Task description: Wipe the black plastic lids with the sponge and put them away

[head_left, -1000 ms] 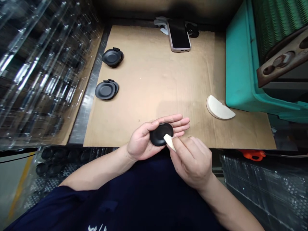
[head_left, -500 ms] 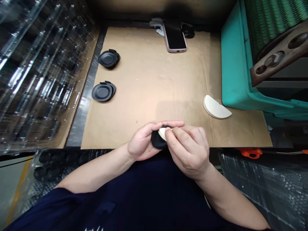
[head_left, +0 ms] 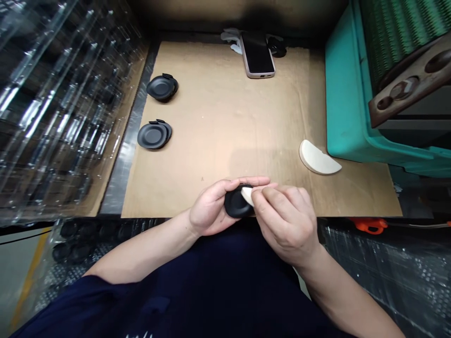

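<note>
My left hand [head_left: 210, 206] cradles a round black dish-shaped part [head_left: 235, 205], its fingers stretched along the far side and the thumb over the rim. Pinched in my right hand [head_left: 287, 218] is a pale cream pad [head_left: 247, 194] whose tip lies over the right side of the black part; most of the pad is hidden by the fingers. A cream half-round pad [head_left: 319, 158] lies on the cardboard to the right. At the left, two more black parts, one farther back [head_left: 162, 88] and one nearer [head_left: 154, 135], rest on the cardboard.
Cardboard [head_left: 225, 112] covers the worktop. A phone [head_left: 259, 56] lies at the back, by a white crumpled item [head_left: 230, 35]. A teal machine housing [head_left: 343, 94] bounds the right. Stacked clear plastic trays [head_left: 63, 103] stand left. An orange handle [head_left: 369, 225] shows below the front edge.
My right hand has shifted slightly right with the cream pad, uncovering more of the black part's face. My left hand keeps its hold. The whole view has moved a little.
</note>
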Demonstrator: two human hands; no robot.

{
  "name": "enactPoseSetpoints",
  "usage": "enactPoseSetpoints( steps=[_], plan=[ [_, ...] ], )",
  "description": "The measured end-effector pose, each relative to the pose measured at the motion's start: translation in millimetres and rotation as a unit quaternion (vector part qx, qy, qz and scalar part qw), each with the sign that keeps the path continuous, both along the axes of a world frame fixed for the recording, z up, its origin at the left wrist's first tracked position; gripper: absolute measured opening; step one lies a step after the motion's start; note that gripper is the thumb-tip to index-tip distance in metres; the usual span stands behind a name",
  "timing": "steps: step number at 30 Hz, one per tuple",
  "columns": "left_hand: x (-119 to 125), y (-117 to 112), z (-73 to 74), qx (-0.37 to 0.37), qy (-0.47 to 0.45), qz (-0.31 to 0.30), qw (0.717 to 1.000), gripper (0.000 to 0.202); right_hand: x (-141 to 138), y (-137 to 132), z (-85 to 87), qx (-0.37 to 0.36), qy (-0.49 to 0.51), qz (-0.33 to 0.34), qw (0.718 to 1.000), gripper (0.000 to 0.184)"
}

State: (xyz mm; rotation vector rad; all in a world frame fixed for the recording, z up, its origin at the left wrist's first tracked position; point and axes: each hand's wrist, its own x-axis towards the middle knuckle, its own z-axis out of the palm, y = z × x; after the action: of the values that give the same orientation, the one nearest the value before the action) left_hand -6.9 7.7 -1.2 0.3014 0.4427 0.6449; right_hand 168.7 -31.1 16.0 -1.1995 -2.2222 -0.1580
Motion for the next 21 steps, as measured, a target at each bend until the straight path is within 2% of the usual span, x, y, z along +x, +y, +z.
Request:
enactPoseSetpoints(
  steps=[3, 6, 10, 13, 15, 18, 21],
  plan=[
    [0, 0, -0.3, 0.009, 0.001, -0.007, 1.000, 0.045, -3, 0, -1.4, 0.003, 0.014, -0.011, 1.000, 0.024],
    [0, 1, 1.2, 0.007, -0.003, -0.006, 1.000, 0.046, -9, -1, -0.7, -0.008, 0.054, 0.015, 0.998, 0.023],
    [0, 1, 5.3, 0.015, -0.044, 0.010, 0.999, 0.063, -6, -6, 6.3, -0.070, 0.110, 0.059, 0.990, 0.025],
    [1, 1, 7.0, 0.035, -0.076, 0.018, 0.996, 0.084, 2, -12, 10.3, -0.094, 0.153, 0.016, 0.984, 0.020],
    [1, 2, 6.9, 0.044, -0.082, 0.026, 0.995, 0.091, 5, -17, 10.9, -0.107, 0.162, -0.017, 0.981, 0.017],
    [1, 2, 6.3, 0.047, -0.076, 0.029, 0.996, 0.091, 2, -21, 10.9, -0.131, 0.158, -0.032, 0.978, 0.012],
    [1, 3, 6.9, 0.056, -0.067, 0.035, 0.996, 0.090, -9, -21, 10.9, -0.140, 0.135, -0.015, 0.981, 0.010]
  ],
)
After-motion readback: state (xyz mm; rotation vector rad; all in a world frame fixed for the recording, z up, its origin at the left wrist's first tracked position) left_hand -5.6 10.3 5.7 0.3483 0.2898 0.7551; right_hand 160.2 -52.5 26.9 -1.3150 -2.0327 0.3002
